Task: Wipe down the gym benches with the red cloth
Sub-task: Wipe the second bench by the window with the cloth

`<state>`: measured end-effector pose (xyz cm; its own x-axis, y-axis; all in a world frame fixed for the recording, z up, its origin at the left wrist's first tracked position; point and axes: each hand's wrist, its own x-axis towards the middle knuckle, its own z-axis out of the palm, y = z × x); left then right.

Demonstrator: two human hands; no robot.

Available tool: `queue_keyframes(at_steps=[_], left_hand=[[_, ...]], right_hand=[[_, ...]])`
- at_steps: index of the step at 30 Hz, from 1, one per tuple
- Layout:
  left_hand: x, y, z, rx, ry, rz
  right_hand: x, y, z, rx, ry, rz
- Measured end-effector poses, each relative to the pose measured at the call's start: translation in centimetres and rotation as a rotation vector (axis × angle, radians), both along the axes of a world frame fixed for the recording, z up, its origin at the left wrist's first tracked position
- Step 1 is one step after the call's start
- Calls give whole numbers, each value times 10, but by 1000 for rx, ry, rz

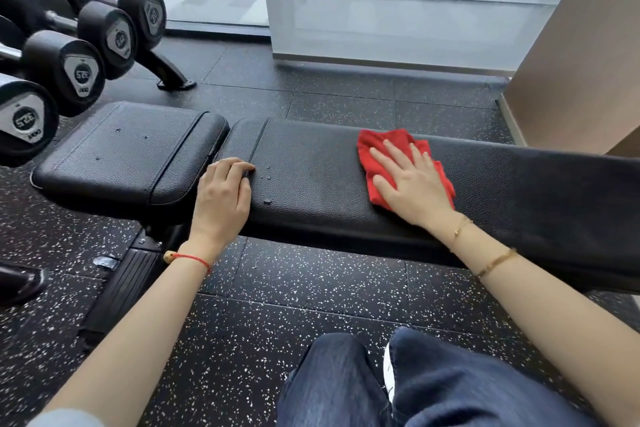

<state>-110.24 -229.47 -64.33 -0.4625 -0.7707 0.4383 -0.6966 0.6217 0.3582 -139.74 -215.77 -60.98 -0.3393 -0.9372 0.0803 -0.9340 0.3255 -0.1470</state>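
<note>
Speckled floor (311, 288), black bench (311, 163), dumbbells (83, 73)

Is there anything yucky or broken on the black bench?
Yes. Small droplets sit on the long pad beside the left hand, and a few more dot the seat pad. The red cloth under the right hand lies apart from them.

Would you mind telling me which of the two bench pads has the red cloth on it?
The long back pad, right of the gap. The right hand presses the red cloth flat on it; the shorter seat pad by the dumbbells bears no cloth.
</note>
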Motion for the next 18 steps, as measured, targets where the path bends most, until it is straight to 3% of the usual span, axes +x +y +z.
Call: queue_keyframes(at_steps=[3, 11, 18], left_hand=[[-1, 2, 2, 30, 57, -12], [6, 7, 7, 47, 52, -63], [-23, 42, 16, -60, 51, -155]], right_hand=[[9, -17, 2, 13, -4, -67], [34, 28, -2, -3, -15, 308], [14, 10, 3, 22, -17, -99]])
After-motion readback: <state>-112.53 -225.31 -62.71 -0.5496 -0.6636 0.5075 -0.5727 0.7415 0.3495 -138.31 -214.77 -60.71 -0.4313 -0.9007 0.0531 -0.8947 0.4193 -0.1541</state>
